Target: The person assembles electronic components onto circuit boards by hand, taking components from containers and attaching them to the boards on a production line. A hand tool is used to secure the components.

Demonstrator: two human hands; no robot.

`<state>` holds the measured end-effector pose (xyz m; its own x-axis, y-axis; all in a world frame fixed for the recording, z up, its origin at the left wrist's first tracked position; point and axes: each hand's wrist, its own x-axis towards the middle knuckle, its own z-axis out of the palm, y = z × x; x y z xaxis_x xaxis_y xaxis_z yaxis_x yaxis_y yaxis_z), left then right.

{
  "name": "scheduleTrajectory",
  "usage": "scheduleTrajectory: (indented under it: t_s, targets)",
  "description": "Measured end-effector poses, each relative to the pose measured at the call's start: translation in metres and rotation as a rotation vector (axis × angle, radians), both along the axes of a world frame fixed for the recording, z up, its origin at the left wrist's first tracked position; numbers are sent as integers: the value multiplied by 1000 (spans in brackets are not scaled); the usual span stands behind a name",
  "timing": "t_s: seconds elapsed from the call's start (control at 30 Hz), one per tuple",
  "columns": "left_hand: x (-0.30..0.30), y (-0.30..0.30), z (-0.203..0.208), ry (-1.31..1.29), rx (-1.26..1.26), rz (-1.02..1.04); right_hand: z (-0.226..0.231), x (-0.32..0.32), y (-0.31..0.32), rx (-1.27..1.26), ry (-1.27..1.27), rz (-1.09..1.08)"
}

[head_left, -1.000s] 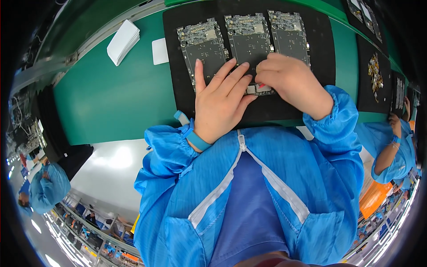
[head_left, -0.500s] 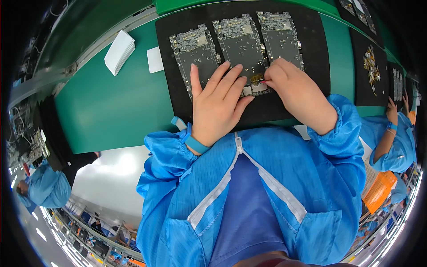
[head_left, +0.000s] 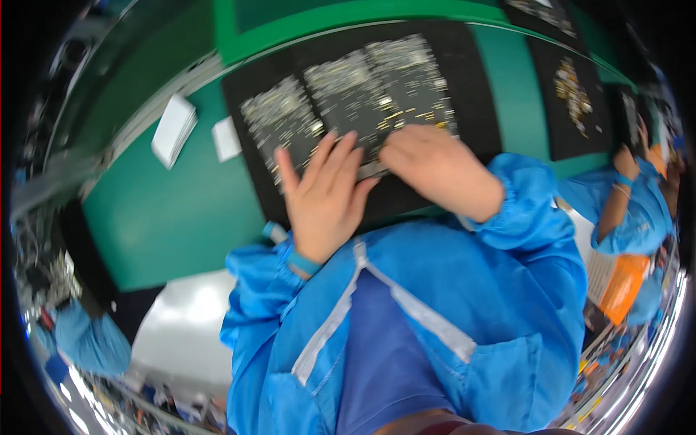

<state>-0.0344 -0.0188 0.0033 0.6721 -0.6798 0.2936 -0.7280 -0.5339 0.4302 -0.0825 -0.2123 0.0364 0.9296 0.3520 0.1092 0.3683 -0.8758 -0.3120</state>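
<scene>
Three dark circuit boards lie side by side on a black mat (head_left: 475,80): a left board (head_left: 279,112), a middle board (head_left: 351,109) and a right board (head_left: 417,90). Motion blurs them. My left hand (head_left: 322,199) rests with fingers spread over the lower parts of the left and middle boards, holding nothing. Close by, my right hand (head_left: 435,170) is curled with its fingers pinched at the lower right of the middle board. Whatever sits between those fingertips is hidden.
On the green tabletop (head_left: 167,232) at left are a stack of white cards (head_left: 174,132) and a single white card (head_left: 225,139). Small gold parts (head_left: 571,94) lie on another dark mat to the right. Beyond it, a co-worker's arm (head_left: 615,203) reaches over the table.
The whole view has shifted and tilted, so boards and hands appear lower and further left. Both hands keep nearly the same poses; a thin red tip seen at the right fingers no longer shows.
</scene>
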Motion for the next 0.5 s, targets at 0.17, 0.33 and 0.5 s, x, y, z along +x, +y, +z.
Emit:
scheduleTrajectory:
  t_s: [0.17, 0.33, 0.5]
  targets:
    - [0, 0, 1, -34, 51, -25, -17, 1, -2, 77, -119, -31]
    - [2, -7, 3, -58, 60, -51, -11, 6, -16, 20, -104, 47]
    - [1, -9, 6, -29, 66, -33, -17, -1, -23, 147, -85, 36]
